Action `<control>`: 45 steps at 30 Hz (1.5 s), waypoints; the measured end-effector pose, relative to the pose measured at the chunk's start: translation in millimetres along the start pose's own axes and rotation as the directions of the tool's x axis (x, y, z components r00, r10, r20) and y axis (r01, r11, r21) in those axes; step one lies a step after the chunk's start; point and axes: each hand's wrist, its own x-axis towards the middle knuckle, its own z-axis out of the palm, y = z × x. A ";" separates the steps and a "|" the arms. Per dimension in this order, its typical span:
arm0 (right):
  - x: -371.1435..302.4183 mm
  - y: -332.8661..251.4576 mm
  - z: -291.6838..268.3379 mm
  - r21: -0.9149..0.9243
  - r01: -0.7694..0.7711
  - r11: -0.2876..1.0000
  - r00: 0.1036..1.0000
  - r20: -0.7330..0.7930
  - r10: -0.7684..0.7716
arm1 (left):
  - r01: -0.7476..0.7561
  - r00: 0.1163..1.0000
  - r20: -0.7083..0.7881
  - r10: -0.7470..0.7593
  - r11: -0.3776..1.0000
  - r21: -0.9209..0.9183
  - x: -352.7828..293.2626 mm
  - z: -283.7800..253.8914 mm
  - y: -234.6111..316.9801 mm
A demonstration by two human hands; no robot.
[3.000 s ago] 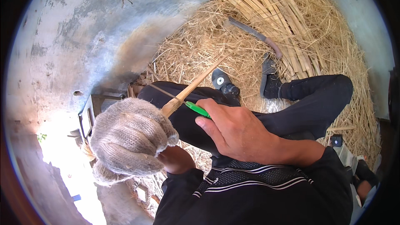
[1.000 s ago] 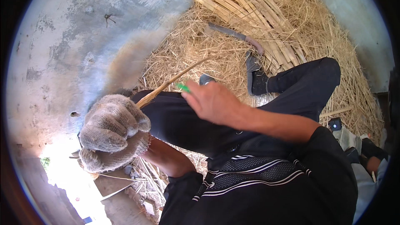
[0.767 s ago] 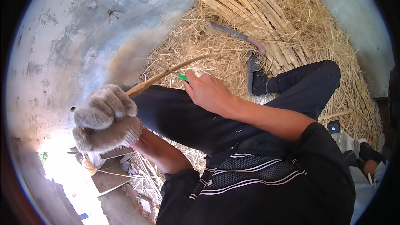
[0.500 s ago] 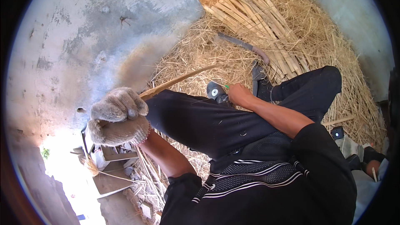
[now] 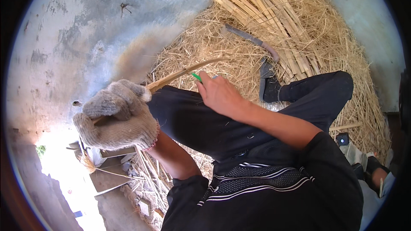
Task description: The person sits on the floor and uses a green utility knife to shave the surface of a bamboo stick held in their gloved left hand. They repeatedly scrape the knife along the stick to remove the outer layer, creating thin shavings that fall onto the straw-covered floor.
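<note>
My left hand [image 5: 117, 115], in a grey knitted glove, is closed around a thin, slightly curved wooden strip [image 5: 171, 78]. The strip's free end points up and to the right above the straw. My bare right hand [image 5: 222, 96] grips a small tool with a green part [image 5: 196, 77] showing past the fingers. That green part lies right beside the strip, around its middle. Whether a blade touches the wood is too small to tell. Both hands are over my left leg [image 5: 188, 115] in dark trousers.
Loose straw [image 5: 188, 42] covers the floor, with a pile of split wooden strips [image 5: 274, 21] on it. A long-bladed knife [image 5: 246, 35] with a brown handle lies near my shoe [image 5: 269, 85]. A wall [image 5: 85, 30] rises at left. Another person's arm [image 5: 379, 175] shows at right.
My right hand has moved left and up, bringing the green tool from beyond the strip's end to beside it. My gloved left hand has shifted slightly left, still holding the strip.
</note>
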 end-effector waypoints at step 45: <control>18.0 39.8 3.6 -0.049 -0.082 0.995 0.996 0.013 0.083 | 0.032 0.998 0.049 -0.031 0.999 -0.019 12.8 12.1 -8.5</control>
